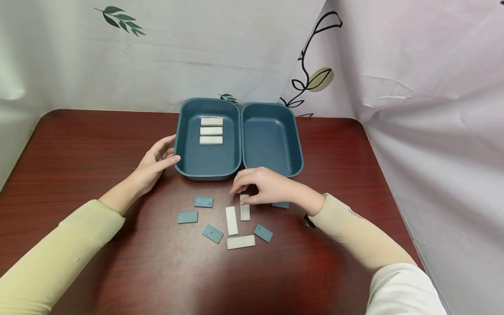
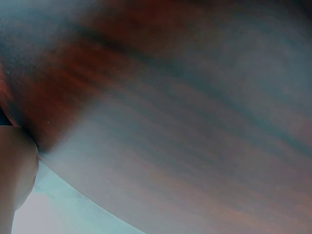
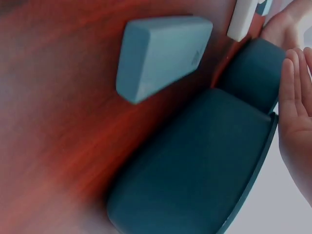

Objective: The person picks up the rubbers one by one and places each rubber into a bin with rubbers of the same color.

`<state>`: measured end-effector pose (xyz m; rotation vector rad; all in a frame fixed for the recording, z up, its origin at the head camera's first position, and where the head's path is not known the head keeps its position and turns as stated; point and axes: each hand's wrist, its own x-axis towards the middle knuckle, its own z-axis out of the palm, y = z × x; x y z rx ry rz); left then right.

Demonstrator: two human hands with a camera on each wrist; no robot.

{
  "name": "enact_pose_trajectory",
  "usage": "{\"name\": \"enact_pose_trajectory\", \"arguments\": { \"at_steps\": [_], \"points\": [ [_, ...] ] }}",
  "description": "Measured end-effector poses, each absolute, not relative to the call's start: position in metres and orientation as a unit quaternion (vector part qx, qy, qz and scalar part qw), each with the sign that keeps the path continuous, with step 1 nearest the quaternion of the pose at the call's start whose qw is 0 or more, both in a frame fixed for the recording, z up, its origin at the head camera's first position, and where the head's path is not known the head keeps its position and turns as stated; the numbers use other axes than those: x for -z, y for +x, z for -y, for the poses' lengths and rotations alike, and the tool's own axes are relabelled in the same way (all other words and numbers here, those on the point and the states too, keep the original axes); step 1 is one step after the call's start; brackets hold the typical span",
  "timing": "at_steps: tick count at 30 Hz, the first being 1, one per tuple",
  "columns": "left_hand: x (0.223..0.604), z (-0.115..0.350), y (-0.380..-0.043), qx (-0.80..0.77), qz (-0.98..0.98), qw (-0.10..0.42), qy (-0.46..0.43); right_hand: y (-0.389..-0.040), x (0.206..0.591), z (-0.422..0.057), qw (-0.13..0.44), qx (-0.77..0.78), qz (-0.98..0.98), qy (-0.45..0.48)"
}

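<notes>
My left hand (image 1: 153,164) holds the left blue tray (image 1: 208,168) at its near left side, thumb over the rim and fingers along the outer wall. Three white blocks (image 1: 211,131) lie in a row inside that tray. Over the table, just in front of the trays, my right hand (image 1: 265,186) hovers with thumb and fingers apart and nothing between them. Its thumb overlaps a white block (image 1: 245,213) in the head view. Beside this block lie a second upright-turned white block (image 1: 232,221) and a crosswise one (image 1: 241,242).
The right blue tray (image 1: 271,148) stands against the left one. Several blue blocks (image 1: 213,234) lie scattered around the white ones, one (image 1: 280,204) partly hidden under the right wrist. A patterned cloth (image 1: 236,52) hangs behind the dark red table (image 1: 98,144).
</notes>
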<state>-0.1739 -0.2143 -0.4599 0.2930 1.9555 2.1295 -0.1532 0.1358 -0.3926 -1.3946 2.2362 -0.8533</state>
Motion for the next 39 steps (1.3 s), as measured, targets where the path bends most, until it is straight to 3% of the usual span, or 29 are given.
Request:
{"name": "enact_pose_trajectory", "arguments": {
  "at_steps": [19, 39],
  "points": [
    [0.46, 0.215, -0.172, -0.725, -0.672, 0.122, 0.094, -0.141, 0.417, -0.14, 0.171, 0.245, -0.81, -0.505],
    [0.459, 0.214, -0.174, -0.725, -0.672, 0.117, 0.096, -0.143, 0.425, -0.141, 0.191, 0.214, -0.828, -0.481]
  ]
}}
